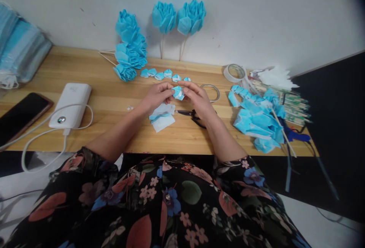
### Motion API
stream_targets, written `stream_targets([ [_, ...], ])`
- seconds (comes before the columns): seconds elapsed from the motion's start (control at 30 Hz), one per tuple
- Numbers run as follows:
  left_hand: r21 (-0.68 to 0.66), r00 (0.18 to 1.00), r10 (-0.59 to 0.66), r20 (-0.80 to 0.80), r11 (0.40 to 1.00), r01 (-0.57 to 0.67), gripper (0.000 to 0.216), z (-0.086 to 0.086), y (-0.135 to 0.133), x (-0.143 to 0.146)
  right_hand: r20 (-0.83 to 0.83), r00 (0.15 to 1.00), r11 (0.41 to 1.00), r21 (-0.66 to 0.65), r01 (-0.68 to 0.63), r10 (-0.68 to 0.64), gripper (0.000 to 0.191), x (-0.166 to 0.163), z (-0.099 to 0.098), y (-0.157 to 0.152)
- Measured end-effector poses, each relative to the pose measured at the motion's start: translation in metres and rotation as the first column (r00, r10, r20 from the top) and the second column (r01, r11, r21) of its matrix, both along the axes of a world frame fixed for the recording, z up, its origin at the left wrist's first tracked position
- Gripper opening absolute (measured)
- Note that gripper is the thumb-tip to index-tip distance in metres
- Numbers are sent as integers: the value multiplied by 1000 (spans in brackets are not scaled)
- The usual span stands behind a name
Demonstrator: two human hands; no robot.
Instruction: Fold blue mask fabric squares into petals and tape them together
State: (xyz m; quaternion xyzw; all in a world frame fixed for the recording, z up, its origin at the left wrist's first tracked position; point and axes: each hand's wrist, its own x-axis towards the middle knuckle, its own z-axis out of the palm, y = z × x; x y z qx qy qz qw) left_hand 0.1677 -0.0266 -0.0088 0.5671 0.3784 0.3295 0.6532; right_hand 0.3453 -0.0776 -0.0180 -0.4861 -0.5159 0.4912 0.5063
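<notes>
My left hand (pixel 157 96) and my right hand (pixel 196 96) meet over the wooden table (pixel 114 99), both pinching a small folded blue petal piece (pixel 178 92) between their fingertips. Under my hands lies a white and blue folded mask piece (pixel 162 118). Black scissors (pixel 191 115) lie just below my right hand. A row of several small folded blue petals (pixel 164 74) sits beyond my hands.
Blue flowers (pixel 129 50) on sticks lean on the wall, two more (pixel 178 16) beside them. A tape roll (pixel 234 72), a ring (pixel 212 90) and a heap of blue mask pieces (pixel 256 120) lie right. A power bank (pixel 71 105), phone (pixel 19 115) and mask stack (pixel 19 52) lie left.
</notes>
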Motion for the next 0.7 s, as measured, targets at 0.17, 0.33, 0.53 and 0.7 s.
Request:
stream_targets([
  [0.17, 43, 1000, -14, -24, 999, 15, 13, -3, 0, 0, 45, 997, 997, 33, -67, 65, 47, 4, 2, -1],
  [0.33, 65, 999, 17, 42, 998, -20, 15, -2, -1, -1, 80, 992, 994, 55, -100, 95, 49, 4, 3, -2],
  [0.53, 11, 991, 27, 129, 1000, -29, 21, -3, 1, 0, 19, 1000, 998, 68, -16, 15, 45, 6, 0, 2],
  [0.7, 82, 998, -36, 54, 996, 32, 24, -2, -1, -2, -25, 998, 998, 27, 65, -64, 42, 9, -2, 4],
])
